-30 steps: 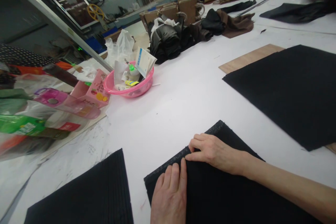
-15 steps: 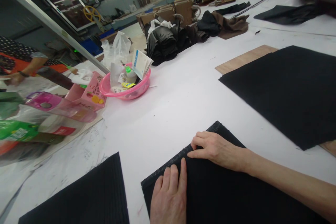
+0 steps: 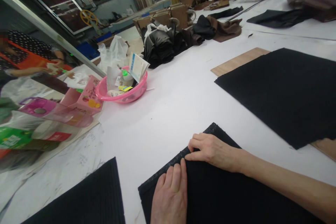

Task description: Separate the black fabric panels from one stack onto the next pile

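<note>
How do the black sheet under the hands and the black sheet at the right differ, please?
The near sheet has the left hand and right hand on it; the right-side sheet is untouched. The near sheet shows a speckled strip along its far edge; the right-side sheet looks plain and lies over a tan board. Both are black and lie flat.

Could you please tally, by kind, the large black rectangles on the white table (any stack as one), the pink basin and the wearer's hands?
Black rectangles: 3 (left rectangle, middle rectangle, right rectangle)
Pink basin: 1
Hands: 2 (left hand, right hand)
Total: 6
</note>
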{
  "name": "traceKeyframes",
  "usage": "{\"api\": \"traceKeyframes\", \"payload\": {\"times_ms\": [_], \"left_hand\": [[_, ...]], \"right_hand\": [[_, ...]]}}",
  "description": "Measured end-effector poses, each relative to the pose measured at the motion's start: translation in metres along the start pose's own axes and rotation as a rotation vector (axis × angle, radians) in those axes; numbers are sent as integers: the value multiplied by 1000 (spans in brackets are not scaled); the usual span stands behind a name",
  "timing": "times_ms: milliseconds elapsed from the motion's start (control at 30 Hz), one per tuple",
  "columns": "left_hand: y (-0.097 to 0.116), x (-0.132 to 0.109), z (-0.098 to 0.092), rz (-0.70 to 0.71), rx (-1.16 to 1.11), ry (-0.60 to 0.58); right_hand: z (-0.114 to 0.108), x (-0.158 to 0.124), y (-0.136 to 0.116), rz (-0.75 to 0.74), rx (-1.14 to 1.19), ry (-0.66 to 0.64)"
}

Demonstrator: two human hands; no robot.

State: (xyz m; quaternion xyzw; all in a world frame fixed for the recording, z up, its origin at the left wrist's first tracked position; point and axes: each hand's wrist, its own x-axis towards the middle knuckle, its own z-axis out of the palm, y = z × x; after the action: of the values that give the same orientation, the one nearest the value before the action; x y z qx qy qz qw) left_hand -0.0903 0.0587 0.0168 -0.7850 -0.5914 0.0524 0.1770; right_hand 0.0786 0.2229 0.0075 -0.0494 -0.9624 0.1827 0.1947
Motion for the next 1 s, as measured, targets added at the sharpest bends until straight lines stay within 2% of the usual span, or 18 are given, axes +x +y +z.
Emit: {"api": "traceKeyframes", "payload": {"times_ms": [267, 533, 833, 1000], "left_hand": [[1, 1, -1, -12, -6, -50], [1, -2, 3, -15, -27, -69], [0, 4, -3, -50, -70, -81], [4, 10, -1, -26, -27, 6]], "right_hand": [[-9, -10, 13, 11, 16, 38], [-10, -10, 13, 25, 12, 39], [-13, -10, 10, 19, 2, 6], [-13, -11, 10, 13, -8, -6]]}}
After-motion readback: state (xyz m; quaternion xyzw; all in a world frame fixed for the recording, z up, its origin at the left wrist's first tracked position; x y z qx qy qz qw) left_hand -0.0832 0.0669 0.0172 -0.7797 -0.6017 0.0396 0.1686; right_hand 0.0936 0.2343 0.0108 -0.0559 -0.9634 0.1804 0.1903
